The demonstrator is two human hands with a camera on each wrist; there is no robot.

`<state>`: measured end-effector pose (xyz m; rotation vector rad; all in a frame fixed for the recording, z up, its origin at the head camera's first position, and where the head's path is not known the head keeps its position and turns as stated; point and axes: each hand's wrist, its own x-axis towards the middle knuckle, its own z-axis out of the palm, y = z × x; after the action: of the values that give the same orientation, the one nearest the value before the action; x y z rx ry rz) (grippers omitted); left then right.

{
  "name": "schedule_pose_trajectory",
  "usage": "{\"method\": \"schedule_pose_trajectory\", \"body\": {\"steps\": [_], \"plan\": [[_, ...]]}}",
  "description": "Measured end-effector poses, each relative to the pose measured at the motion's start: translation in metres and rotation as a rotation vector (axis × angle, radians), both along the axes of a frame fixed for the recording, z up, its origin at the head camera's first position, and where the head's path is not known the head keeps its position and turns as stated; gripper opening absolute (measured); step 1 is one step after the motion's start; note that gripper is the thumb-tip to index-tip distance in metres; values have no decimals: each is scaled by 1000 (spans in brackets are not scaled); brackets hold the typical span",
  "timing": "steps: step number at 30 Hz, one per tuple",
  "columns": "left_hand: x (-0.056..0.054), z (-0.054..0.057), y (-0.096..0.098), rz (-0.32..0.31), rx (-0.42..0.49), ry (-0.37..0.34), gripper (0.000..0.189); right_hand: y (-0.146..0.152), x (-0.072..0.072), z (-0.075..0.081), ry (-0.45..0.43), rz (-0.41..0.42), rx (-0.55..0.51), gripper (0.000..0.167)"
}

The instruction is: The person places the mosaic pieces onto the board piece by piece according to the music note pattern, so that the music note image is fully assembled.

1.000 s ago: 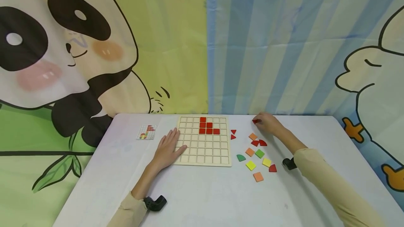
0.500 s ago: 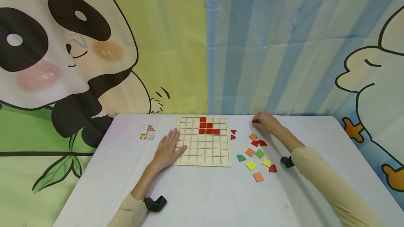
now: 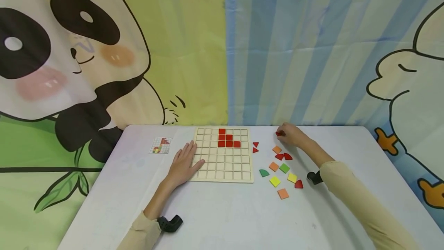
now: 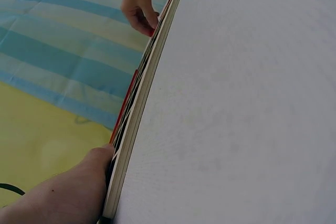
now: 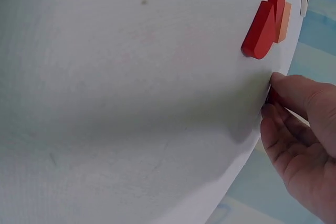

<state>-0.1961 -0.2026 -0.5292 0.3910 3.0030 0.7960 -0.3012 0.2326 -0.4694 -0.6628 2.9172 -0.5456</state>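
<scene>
My left hand (image 3: 184, 163) rests flat on the left edge of a pale gridded puzzle board (image 3: 222, 167), fingers extended, thumb over the lower cells. Several red square tiles (image 3: 229, 138) fill cells in the board's upper part. Past the board's right side, near the far table edge, my right hand (image 3: 292, 134) pinches a small red tile (image 3: 279, 133) between thumb and fingers. In the right wrist view the fingertips mostly cover this red tile (image 5: 272, 96), so its shape is hidden. The left wrist view shows the board's side edge (image 4: 139, 103) beside my left thumb.
Two red triangles (image 3: 255, 147) lie just right of the board. Further right are loose tiles: orange squares (image 3: 283, 193), yellow squares (image 3: 275, 181), a green square (image 3: 284, 168), a green quarter-round (image 3: 264, 173) and red quarter-rounds (image 3: 298, 184). A printed pattern card (image 3: 160, 146) lies left.
My right wrist has shifted slightly left, and the red tile in its fingers has turned a little. My left hand and the board stay in place.
</scene>
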Motion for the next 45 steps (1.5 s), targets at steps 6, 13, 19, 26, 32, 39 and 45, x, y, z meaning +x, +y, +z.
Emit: {"method": "schedule_pose_trajectory", "body": {"steps": [6, 13, 19, 26, 32, 39, 45], "plan": [[-1, 0, 1, 0, -4, -36, 84, -20, -4, -7, -6, -38, -48, 27], [-2, 1, -1, 5, -19, -46, 84, -78, -3, -6, 7, 92, -88, 20], [0, -1, 0, -1, 2, 18, 82, -129, -12, 0, 16, 201, -72, 20], [1, -1, 1, -10, 11, 12, 82, -160, -24, 0, 20, 197, 1, 21], [1, 2, -2, -4, -8, -8, 83, -169, -27, 0, 35, 224, 2, 18], [0, 2, -3, -6, -1, -11, 83, -172, -27, -1, 95, 277, 10, 18], [0, 2, -1, -5, 5, 5, 83, -176, -29, 3, 67, 258, 70, 19]]}}
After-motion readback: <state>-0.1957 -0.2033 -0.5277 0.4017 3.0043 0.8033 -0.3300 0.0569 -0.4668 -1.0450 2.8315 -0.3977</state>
